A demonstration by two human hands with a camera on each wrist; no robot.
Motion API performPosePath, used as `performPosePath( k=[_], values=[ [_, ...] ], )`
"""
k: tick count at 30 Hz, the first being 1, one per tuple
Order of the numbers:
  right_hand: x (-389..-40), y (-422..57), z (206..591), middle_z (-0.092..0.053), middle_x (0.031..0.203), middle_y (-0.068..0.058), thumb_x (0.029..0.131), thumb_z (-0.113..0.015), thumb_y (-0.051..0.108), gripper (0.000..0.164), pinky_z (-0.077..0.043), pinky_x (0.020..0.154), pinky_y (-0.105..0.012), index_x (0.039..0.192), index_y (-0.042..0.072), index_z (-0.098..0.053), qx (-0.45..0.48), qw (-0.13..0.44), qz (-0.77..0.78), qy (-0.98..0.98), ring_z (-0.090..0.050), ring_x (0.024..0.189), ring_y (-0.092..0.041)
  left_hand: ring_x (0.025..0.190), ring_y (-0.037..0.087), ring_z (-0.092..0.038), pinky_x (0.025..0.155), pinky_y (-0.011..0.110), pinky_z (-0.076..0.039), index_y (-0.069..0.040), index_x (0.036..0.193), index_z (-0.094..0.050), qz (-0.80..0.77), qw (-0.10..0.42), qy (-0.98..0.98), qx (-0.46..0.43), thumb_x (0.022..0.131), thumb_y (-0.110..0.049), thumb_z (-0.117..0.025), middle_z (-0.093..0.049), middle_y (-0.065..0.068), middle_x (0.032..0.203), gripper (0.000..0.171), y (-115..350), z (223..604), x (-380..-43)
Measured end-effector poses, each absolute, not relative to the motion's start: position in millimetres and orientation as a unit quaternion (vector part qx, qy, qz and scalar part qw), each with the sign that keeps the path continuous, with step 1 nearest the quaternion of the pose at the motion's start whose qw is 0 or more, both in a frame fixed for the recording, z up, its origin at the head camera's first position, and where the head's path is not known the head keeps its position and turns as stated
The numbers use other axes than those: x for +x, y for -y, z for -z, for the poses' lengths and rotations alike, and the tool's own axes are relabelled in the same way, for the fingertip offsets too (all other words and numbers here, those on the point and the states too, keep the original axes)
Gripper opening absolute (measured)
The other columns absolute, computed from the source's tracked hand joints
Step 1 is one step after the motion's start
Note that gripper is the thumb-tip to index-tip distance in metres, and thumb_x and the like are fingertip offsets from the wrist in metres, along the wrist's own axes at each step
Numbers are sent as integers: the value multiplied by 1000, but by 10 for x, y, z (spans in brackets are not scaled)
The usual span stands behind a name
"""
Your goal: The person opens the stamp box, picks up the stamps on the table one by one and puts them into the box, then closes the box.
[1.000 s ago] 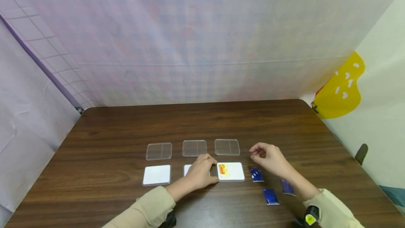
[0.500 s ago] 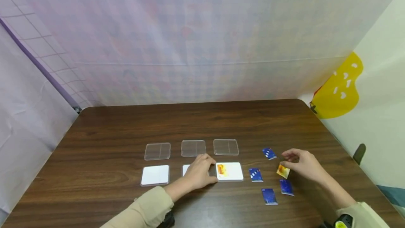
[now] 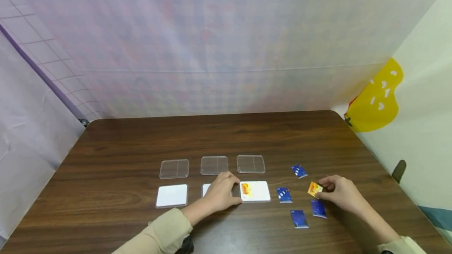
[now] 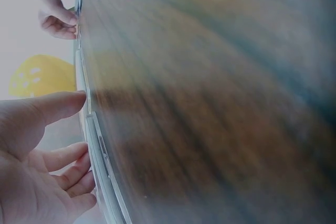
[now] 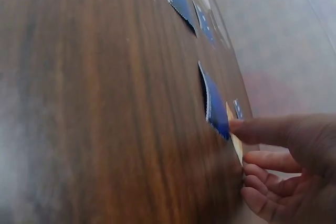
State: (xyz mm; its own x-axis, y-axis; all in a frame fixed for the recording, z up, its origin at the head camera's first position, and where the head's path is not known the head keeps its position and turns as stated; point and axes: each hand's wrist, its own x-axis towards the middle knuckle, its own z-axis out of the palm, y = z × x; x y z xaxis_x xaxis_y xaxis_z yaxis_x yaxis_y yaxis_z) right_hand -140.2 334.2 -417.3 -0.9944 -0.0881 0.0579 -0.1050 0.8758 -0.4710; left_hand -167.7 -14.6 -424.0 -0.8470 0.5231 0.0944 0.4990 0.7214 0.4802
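My right hand (image 3: 340,193) pinches a small yellow-orange sachet (image 3: 314,188) by its right edge, thumb in front and fingers behind; it lies at the table's right side. Around it are several blue sachets, one (image 3: 319,209) just in front and one with white dots (image 3: 299,171) behind. My left hand (image 3: 221,193) rests with relaxed fingers over the middle shallow clear case, largely hiding the white layer (image 3: 206,189) in it. Its thumb reaches the edge of the right case (image 3: 259,191), white with an orange-yellow print. The left case (image 3: 172,196) shows plain white.
Three clear plastic lids or trays lie in a row behind the cases: left (image 3: 174,169), middle (image 3: 214,165) and right (image 3: 250,164). Two more blue sachets, one dotted (image 3: 284,195) and one nearer me (image 3: 299,219), lie between the right case and my right hand. The brown wooden table (image 3: 197,136) meets a cloth curtain behind.
My right hand has moved from behind the dotted blue sachet rightward to the yellow-orange sachet, uncovering it and the rear blue sachet. My left hand stays in place.
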Motion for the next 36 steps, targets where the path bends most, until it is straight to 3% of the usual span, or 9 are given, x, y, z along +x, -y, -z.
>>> performPosePath(
  k=[10, 16, 22, 36],
  values=[
    [-1461, -3319, 4165, -61, 74, -1, 64, -79, 16, 32, -45, 57, -21, 86, -2, -65, 43, -12, -265, 963, -55, 66, -10, 98, 19, -50, 83, 28, -45, -4, 106, -63, -253, 16, -926, 278, 67, -28, -78, -57, 4, 101, 48, 149, 4245, -1675],
    [-1508, -3327, 4129, -58, 76, -3, 64, -80, 16, 33, -44, 57, -23, 85, -1, -62, 41, -41, -266, 962, -52, 69, -14, 98, 19, -51, 83, 28, -45, -4, 105, -63, -251, 11, -927, 280, 67, -28, -78, -57, 4, 100, 48, 151, 4242, -1675],
    [-1504, -3322, 4132, -56, 74, -3, 62, -80, 13, 34, -42, 55, -23, 84, -1, -58, 42, -35, -268, 962, -50, 66, -13, 97, 20, -51, 83, 28, -45, -4, 105, -63, -252, 8, -926, 281, 66, -28, -78, -57, 4, 100, 48, 146, 4240, -1671],
    [-1534, -3460, 4141, -58, 73, -6, 77, -61, 0, 11, -49, 50, -25, 85, -7, -61, 31, -68, -359, 930, -52, 61, -9, 98, 20, -51, 83, 29, -45, -3, 105, -63, -252, 10, -926, 282, 66, -26, -78, -57, 5, 101, 48, 151, 4220, -1656]
  ],
)
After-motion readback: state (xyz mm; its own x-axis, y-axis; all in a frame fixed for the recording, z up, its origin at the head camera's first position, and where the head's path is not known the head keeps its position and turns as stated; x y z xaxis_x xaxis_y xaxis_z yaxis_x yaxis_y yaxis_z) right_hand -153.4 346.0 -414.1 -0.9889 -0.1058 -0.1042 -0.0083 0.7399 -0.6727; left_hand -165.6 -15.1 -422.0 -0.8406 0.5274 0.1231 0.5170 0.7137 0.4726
